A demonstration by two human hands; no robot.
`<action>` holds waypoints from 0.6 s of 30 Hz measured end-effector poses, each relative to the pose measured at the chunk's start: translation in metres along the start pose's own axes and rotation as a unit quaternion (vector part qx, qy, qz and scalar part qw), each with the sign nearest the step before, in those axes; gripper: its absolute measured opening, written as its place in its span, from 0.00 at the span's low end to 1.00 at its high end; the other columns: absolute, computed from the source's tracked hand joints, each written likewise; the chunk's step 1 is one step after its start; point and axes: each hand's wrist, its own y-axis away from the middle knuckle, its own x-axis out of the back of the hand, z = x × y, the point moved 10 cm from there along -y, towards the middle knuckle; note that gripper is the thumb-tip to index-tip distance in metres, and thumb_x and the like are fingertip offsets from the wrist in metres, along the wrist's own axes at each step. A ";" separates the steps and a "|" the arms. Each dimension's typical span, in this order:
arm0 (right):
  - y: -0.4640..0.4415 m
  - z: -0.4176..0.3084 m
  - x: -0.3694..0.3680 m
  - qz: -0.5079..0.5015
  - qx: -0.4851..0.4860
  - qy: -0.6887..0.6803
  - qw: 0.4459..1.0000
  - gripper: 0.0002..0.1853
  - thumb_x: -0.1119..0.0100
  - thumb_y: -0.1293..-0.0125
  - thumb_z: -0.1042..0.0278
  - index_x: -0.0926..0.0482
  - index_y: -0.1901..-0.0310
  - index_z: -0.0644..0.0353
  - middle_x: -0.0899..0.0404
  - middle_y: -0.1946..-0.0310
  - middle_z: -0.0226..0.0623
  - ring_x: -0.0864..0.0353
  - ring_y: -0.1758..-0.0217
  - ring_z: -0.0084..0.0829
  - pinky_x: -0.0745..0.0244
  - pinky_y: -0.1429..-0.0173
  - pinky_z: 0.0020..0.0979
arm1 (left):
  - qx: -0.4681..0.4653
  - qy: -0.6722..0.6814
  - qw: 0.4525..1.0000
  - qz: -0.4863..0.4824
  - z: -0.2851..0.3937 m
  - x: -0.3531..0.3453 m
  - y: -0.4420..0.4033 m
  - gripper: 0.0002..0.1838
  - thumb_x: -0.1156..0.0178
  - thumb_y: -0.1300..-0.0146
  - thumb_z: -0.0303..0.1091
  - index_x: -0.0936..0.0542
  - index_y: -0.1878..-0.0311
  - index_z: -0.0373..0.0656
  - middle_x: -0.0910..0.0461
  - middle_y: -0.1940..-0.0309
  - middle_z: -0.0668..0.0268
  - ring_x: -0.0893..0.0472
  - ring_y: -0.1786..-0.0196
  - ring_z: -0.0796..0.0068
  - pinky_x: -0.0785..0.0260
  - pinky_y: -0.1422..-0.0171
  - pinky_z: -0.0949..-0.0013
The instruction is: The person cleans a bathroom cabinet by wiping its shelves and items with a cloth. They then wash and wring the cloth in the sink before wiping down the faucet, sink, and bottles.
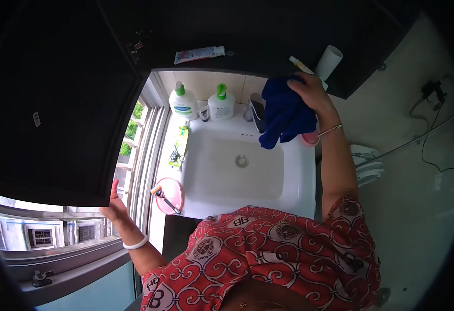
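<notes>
My right hand (pixel 312 93) is closed on a dark blue cloth (pixel 288 111), which hangs in folds over the back right corner of the sink. The cloth is up against the front edge of the dark cabinet shelf (pixel 258 61). At the lower corner of the open dark cabinet door (pixel 56 114), my left hand (pixel 114 208) grips the edge; some of its fingers are hidden behind the door. Close to the right hand, a white cup (pixel 329 61) and a small yellow tube (pixel 300 64) stand or lie on the shelf.
Below is a white sink (pixel 222 181). Pump bottles (pixel 184 102) with green tops, a small tube (pixel 203 113) and a dark phone-like object (pixel 258 114) line its back. On the left rim are scissors (pixel 176 155) and a razor (pixel 166 201) on a pink lid. Toothpaste (pixel 198 55) lies on the shelf.
</notes>
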 end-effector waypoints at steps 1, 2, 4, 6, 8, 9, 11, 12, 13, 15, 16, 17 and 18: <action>0.011 0.021 -0.008 -0.002 -0.042 -0.141 0.989 0.15 0.44 0.40 0.66 0.22 0.56 0.67 0.19 0.65 0.38 0.21 0.61 0.28 0.27 0.54 0.27 | -0.256 -0.345 0.902 -0.044 0.047 0.003 0.004 0.14 0.49 0.35 0.27 0.26 0.47 0.33 0.24 0.53 0.55 0.23 0.57 0.69 0.28 0.53 0.70; 0.023 0.041 -0.022 -0.004 -0.082 -0.280 0.956 0.15 0.45 0.39 0.67 0.23 0.54 0.68 0.20 0.64 0.36 0.22 0.61 0.25 0.27 0.54 0.26 | -0.327 -0.429 0.841 -0.047 0.055 -0.002 0.011 0.13 0.50 0.35 0.26 0.26 0.48 0.33 0.24 0.54 0.54 0.23 0.57 0.68 0.29 0.51 0.70; 0.033 0.068 -0.034 0.037 -0.064 -0.377 0.923 0.15 0.46 0.37 0.69 0.25 0.52 0.69 0.21 0.61 0.36 0.22 0.60 0.26 0.26 0.55 0.28 | -0.315 -0.366 0.876 0.007 0.066 0.002 0.017 0.12 0.51 0.35 0.25 0.25 0.50 0.32 0.24 0.55 0.54 0.23 0.55 0.68 0.30 0.49 0.71; 0.026 0.106 -0.046 0.050 -0.107 -0.515 0.849 0.15 0.49 0.35 0.67 0.26 0.51 0.67 0.22 0.58 0.40 0.21 0.58 0.30 0.24 0.53 0.30 | -0.272 -0.276 0.921 -0.029 0.058 0.000 0.019 0.12 0.53 0.33 0.28 0.25 0.52 0.33 0.24 0.55 0.57 0.24 0.55 0.70 0.32 0.48 0.72; 0.018 0.112 -0.055 0.053 -0.118 -0.652 0.747 0.15 0.50 0.33 0.66 0.27 0.51 0.66 0.21 0.58 0.41 0.20 0.58 0.33 0.23 0.51 0.31 | -0.238 -0.183 0.948 -0.108 0.047 0.003 0.021 0.20 0.54 0.31 0.43 0.25 0.51 0.34 0.23 0.56 0.58 0.23 0.55 0.71 0.31 0.48 0.71; 0.013 0.105 -0.052 0.023 -0.106 -0.679 0.726 0.15 0.53 0.32 0.64 0.27 0.50 0.66 0.21 0.57 0.42 0.19 0.57 0.36 0.22 0.50 0.33 | -0.233 -0.139 0.947 -0.174 0.048 -0.012 0.030 0.28 0.56 0.30 0.54 0.26 0.50 0.35 0.23 0.57 0.59 0.23 0.55 0.71 0.31 0.48 0.70; 0.019 0.073 -0.033 0.034 -0.037 -0.607 0.793 0.19 0.56 0.31 0.60 0.28 0.47 0.66 0.22 0.55 0.39 0.21 0.54 0.30 0.26 0.47 0.28 | -0.294 -0.236 0.923 -0.073 0.063 -0.041 0.053 0.38 0.56 0.37 0.66 0.27 0.48 0.34 0.22 0.56 0.59 0.23 0.55 0.71 0.31 0.48 0.70; 0.029 0.043 -0.034 0.047 -0.034 -0.597 0.800 0.18 0.58 0.32 0.61 0.27 0.50 0.67 0.22 0.55 0.42 0.21 0.55 0.35 0.25 0.49 0.33 | -0.292 -0.240 0.922 -0.078 0.062 -0.039 0.049 0.39 0.55 0.38 0.66 0.27 0.47 0.34 0.22 0.55 0.59 0.22 0.54 0.70 0.31 0.47 0.69; 0.026 0.048 -0.040 0.016 -0.014 -0.575 0.818 0.18 0.58 0.31 0.61 0.27 0.50 0.67 0.22 0.54 0.44 0.21 0.55 0.35 0.26 0.48 0.32 | -0.273 -0.199 0.939 -0.068 0.062 -0.038 0.045 0.37 0.52 0.38 0.64 0.27 0.47 0.34 0.22 0.54 0.59 0.22 0.54 0.69 0.31 0.47 0.69; 0.026 0.045 -0.065 -0.107 -0.043 -0.637 0.763 0.18 0.59 0.30 0.62 0.27 0.49 0.67 0.21 0.55 0.43 0.20 0.55 0.35 0.26 0.47 0.33 | -0.223 -0.124 0.965 -0.059 0.060 -0.037 0.035 0.36 0.49 0.39 0.62 0.28 0.46 0.35 0.22 0.54 0.58 0.22 0.50 0.67 0.31 0.43 0.67; 0.035 0.036 -0.069 -0.062 -0.055 -0.607 0.790 0.18 0.59 0.30 0.61 0.27 0.49 0.67 0.20 0.56 0.42 0.20 0.56 0.35 0.25 0.48 0.33 | -0.210 -0.143 0.964 -0.077 0.053 -0.025 0.027 0.37 0.50 0.39 0.63 0.30 0.44 0.35 0.23 0.52 0.58 0.23 0.48 0.66 0.31 0.42 0.63; 0.041 0.031 -0.072 -0.072 -0.071 -0.603 0.791 0.19 0.59 0.29 0.60 0.27 0.49 0.66 0.21 0.55 0.41 0.20 0.57 0.35 0.25 0.48 0.32 | -0.225 -0.177 0.955 -0.079 0.056 -0.043 0.040 0.37 0.50 0.39 0.62 0.33 0.42 0.35 0.25 0.48 0.58 0.23 0.48 0.65 0.30 0.43 0.63; 0.050 0.013 -0.069 -0.018 -0.043 -0.564 0.824 0.21 0.62 0.28 0.57 0.28 0.46 0.65 0.21 0.53 0.40 0.20 0.54 0.30 0.26 0.47 0.29 | -0.202 -0.217 0.946 -0.129 0.043 -0.043 0.039 0.39 0.51 0.38 0.63 0.36 0.39 0.34 0.25 0.49 0.58 0.25 0.46 0.68 0.33 0.42 0.66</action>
